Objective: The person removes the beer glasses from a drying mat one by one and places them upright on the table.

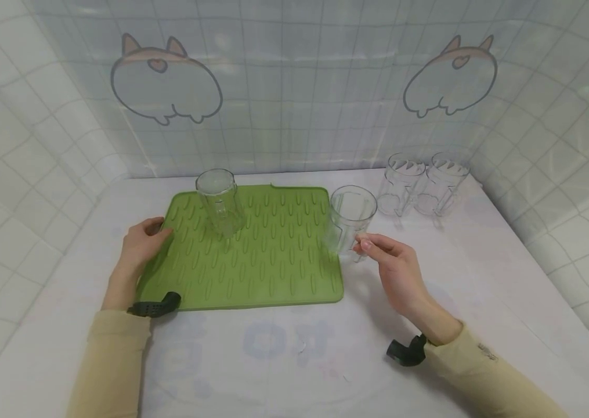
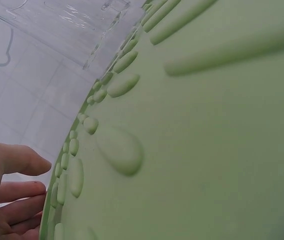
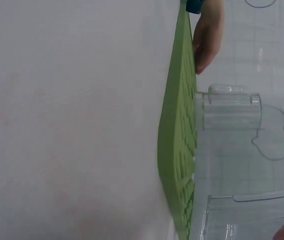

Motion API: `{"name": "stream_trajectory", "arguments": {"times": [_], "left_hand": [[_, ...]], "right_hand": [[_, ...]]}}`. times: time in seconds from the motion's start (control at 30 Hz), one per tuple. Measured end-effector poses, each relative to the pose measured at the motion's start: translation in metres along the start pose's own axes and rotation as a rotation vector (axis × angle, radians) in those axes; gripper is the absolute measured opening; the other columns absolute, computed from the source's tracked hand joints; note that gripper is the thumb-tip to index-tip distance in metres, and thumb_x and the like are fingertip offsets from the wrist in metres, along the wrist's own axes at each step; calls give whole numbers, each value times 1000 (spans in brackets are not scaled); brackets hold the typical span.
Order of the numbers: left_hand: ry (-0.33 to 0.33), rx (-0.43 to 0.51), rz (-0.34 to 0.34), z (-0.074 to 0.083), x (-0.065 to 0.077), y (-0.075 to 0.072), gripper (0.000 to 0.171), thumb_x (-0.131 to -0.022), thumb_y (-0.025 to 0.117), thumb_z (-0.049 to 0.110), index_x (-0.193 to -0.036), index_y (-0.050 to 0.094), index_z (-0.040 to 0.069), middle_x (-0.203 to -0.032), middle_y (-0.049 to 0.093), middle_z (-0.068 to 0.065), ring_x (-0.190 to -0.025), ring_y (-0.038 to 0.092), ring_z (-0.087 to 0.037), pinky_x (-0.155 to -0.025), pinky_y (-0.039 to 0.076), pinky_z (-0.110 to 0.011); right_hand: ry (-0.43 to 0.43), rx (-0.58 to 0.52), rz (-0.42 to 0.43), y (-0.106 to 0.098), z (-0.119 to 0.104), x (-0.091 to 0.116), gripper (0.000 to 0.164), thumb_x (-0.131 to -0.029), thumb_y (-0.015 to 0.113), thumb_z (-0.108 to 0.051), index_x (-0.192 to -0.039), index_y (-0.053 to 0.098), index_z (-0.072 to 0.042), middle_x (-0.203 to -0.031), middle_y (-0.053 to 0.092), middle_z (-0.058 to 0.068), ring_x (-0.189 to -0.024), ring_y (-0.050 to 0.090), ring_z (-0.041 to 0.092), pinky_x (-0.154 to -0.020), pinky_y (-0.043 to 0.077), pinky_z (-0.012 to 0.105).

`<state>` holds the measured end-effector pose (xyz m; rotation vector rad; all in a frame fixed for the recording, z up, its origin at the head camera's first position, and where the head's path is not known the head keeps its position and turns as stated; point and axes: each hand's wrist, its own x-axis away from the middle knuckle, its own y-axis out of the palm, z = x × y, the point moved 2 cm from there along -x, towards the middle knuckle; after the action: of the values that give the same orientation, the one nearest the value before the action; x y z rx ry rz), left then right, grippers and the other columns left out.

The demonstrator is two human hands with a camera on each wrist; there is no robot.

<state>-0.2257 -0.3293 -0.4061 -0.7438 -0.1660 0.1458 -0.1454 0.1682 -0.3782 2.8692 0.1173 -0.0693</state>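
Note:
At the right edge of a green ribbed mat (image 1: pixel 268 261), my right hand (image 1: pixel 397 271) pinches the handle of a clear glass mug (image 1: pixel 349 223) between thumb and fingers. In the right wrist view only part of this glass mug (image 3: pixel 252 215) and the fingertips show. Whether its base touches the mat or the table is hard to tell. My left hand (image 1: pixel 141 242) rests by the mat's left edge, fingers loose, with the thumb near the rim. Another clear glass mug (image 1: pixel 221 203) stands upright on the mat's back left part, its handle towards me.
Two more clear glass mugs, one on the left (image 1: pixel 401 186) and one on the right (image 1: pixel 440 186), stand close together at the back right of the white-covered table (image 1: pixel 273 366). Behind them rises a grid-patterned curtain (image 1: pixel 284 87) with cartoon drawings.

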Motion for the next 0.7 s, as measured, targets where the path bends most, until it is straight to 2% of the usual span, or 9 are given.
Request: {"name": "stream_trajectory", "arguments": {"times": [0.4, 0.7], "left_hand": [[8, -7, 5, -2, 1, 1, 66, -103, 47, 37, -155, 30, -1, -155, 34, -30, -141, 33, -51, -114, 33, -60], [9, 7, -9, 0, 2, 1, 67, -104, 47, 39, -155, 29, -1, -156, 32, -30, -142, 31, -51, -113, 34, -60]], "right_hand": [[-12, -3, 55, -29, -3, 8, 18, -98, 63, -10, -110, 75, -6, -91, 74, -5, -97, 65, 11, -111, 31, 29], [-80, -49, 83, -52, -8, 16, 20, -100, 58, -4, -112, 74, 1, -93, 74, -3, -99, 64, 13, -108, 36, 26]]}}
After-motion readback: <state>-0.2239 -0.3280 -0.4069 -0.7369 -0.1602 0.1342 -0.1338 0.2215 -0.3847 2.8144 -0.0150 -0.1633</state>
